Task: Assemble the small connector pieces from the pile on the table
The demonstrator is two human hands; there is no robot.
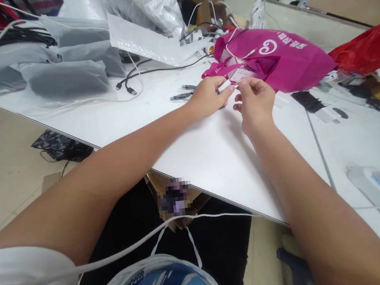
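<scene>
My left hand [208, 97] is closed around a short white pen-like stick [224, 86], which points up and to the right out of the fingers. Close beside it, my right hand [256, 100] has thumb and fingertips pinched together at a thin pale piece near the stick's end. Whether that piece joins the stick, I cannot tell. Several slim grey and dark pen-like pieces [182, 96] lie on the white table [209, 158] just left of my left hand. Behind both hands lies a magenta bag [291, 67] with white print.
Grey plastic-wrapped packages [66, 79] line the table's left side, with clear plastic wrapping [147, 5] behind. A black USB cable [131, 89] lies in front of them. A red bag [368, 49] is at the right. A white cable [136, 245] crosses over my lap.
</scene>
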